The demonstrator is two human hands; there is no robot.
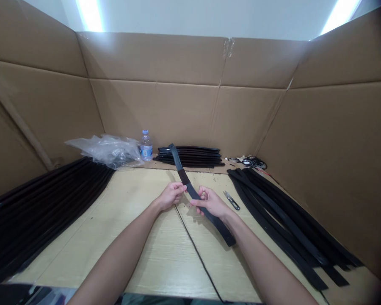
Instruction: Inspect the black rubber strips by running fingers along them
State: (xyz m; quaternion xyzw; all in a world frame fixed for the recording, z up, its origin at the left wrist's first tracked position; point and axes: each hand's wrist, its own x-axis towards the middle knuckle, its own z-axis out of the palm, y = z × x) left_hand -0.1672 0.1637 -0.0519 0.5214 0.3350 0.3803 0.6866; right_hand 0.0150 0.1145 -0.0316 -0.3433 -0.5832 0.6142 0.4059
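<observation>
A black strap [206, 212] ran between the left hand [171, 195] and the right hand [211, 202], with a dark reddish-brown patch partway along it. More black straps [44, 203] lay heaped at the left, another black pile [285, 220] at the right, and a black stack [193, 156] at the back. The table [139, 237] was pale wood with a fine grain. Plain brown cardboard walls [165, 110] stood around it. A clear water bottle [146, 146] had a blue label and a white cap. The plastic bag [108, 150] was clear. The snips [231, 200] were silver with dark handles.

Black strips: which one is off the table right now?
The black strip pinched between left hand and right hand; the others lie in piles.
</observation>
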